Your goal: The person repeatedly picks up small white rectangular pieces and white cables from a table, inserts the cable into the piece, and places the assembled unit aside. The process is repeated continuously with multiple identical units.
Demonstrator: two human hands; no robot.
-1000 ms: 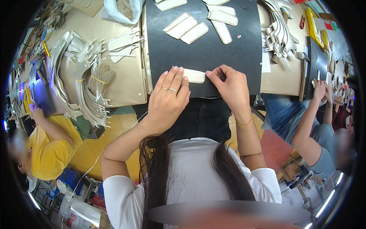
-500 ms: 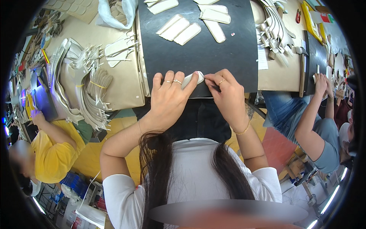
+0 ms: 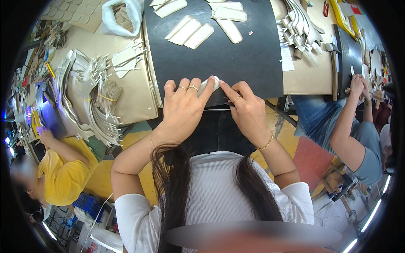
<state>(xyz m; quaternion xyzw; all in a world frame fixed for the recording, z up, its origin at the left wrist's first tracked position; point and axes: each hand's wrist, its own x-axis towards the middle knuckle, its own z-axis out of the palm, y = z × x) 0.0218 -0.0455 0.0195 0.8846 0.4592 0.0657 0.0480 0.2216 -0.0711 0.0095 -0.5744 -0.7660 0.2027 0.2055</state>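
Note:
At the near part of a black mat, my left hand holds down a small padded white strip with a rounded end. Its index finger lies along the strip, and much of the strip is hidden under that hand. On the other side my right hand is closed, its index fingertip touching the strip's rounded end. Something thin and dark shows between its fingers, too small to make out. Farther up the mat lie several similar white strips, some side by side and some overlapping.
Bundled beige straps and pale pieces lie on the left table. Behind them stands a white bag. More curved straps and a hammer are on the right. People work on both sides, one in a yellow shirt.
My right index finger has stretched forward onto the strip's rounded end; before, the right fingers were pinched beside it. The left hand keeps its hold. The whole view has shifted slightly.

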